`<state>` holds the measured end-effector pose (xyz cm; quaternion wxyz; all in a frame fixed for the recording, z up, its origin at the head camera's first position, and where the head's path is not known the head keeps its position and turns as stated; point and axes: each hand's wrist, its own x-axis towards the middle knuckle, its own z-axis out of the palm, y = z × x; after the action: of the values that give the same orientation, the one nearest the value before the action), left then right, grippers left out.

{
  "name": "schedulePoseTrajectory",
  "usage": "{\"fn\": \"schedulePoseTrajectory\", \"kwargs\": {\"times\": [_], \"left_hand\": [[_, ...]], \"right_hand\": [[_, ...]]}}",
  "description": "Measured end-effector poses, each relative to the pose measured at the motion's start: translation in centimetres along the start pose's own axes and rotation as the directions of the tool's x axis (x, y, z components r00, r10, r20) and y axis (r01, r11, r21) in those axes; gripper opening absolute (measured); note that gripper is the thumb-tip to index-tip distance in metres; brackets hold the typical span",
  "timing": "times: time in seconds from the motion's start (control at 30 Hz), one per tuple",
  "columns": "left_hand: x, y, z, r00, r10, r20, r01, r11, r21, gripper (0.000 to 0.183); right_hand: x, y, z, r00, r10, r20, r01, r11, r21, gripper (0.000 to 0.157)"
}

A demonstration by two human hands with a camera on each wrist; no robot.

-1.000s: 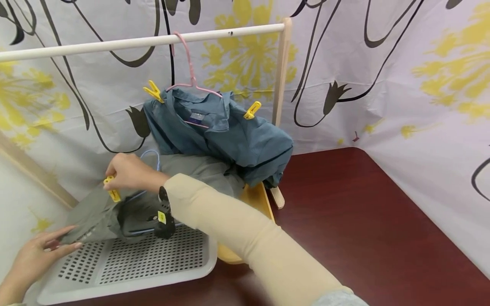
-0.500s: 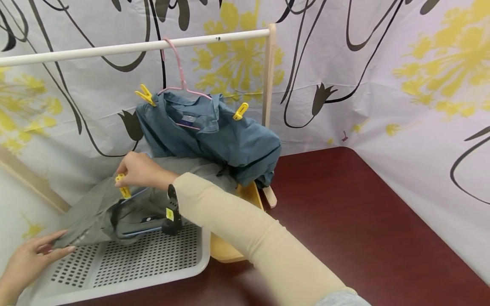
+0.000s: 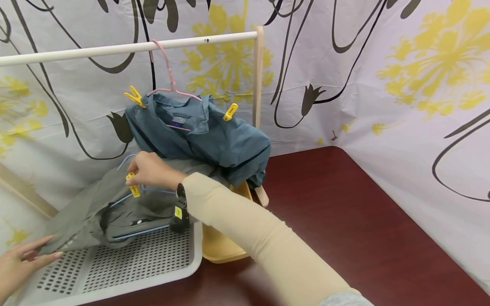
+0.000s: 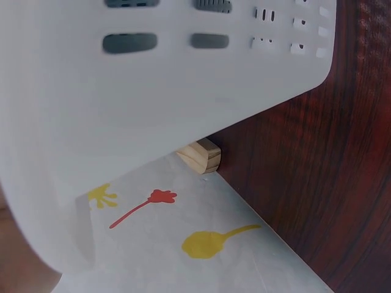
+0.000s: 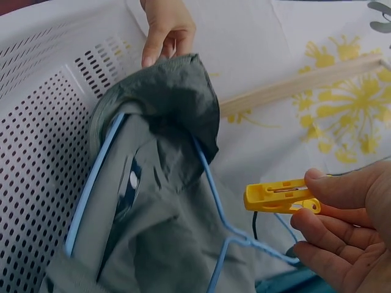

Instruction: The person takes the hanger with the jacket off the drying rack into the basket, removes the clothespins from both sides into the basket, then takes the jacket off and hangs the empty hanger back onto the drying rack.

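Between the left hand (image 3: 17,265), gripping its edge, and the right hand (image 3: 151,169), pinching a yellow clip (image 3: 133,187), there's the grey shirt (image 3: 82,212), its blue hanger (image 3: 141,232) running lengthwise from the left hand's side to beneath the nearer right hand!

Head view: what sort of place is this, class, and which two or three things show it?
Probably a laundry-hanging corner, perhaps indoors: a blue shirt on a pink hanger hangs from a white rail, and a grey garment lies partly over a perforated basket.
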<state>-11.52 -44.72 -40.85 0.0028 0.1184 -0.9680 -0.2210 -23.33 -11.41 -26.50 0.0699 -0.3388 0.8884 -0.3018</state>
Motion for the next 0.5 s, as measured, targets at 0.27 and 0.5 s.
{"fn": "schedulePoseTrajectory", "kwargs": {"times": [0.27, 0.5], "left_hand": [[-0.3, -1.3, 0.4, 0.991, 0.066, -0.119, -0.072, 0.996, -0.048, 0.069], [-0.3, -2.1, -0.1, 0.986, 0.081, -0.143, -0.076, 0.996, 0.040, 0.069]], "right_hand": [[-0.5, 1.2, -0.1, 1.000, -0.011, -0.010, 0.011, 1.000, 0.025, 0.026], [-0.9, 2.4, -0.4, 1.000, 0.022, -0.014, -0.021, 0.998, 0.053, 0.031]]}}
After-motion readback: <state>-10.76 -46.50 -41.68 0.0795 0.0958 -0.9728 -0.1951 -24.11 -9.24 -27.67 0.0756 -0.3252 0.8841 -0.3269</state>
